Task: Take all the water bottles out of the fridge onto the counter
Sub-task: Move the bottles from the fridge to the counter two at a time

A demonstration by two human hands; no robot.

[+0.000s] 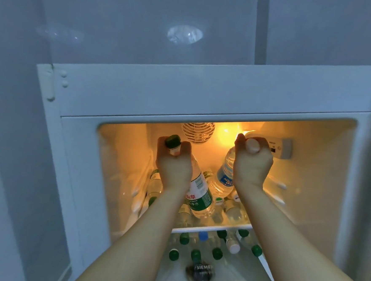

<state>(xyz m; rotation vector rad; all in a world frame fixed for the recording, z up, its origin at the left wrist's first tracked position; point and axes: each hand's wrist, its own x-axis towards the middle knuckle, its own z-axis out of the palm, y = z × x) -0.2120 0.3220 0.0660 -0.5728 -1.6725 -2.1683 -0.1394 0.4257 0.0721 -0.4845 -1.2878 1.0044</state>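
This looks like a home kitchen, dimly lit. An open white fridge (205,93) fills the view, its inside lit warm yellow by a lamp (231,130) near the back wall, beside a round vent (198,133). Glass shelves (211,227) carry many plastic water bottles (194,246) with green, blue and white caps. Glossy pale cupboard fronts (144,27) stand above the fridge's top edge.
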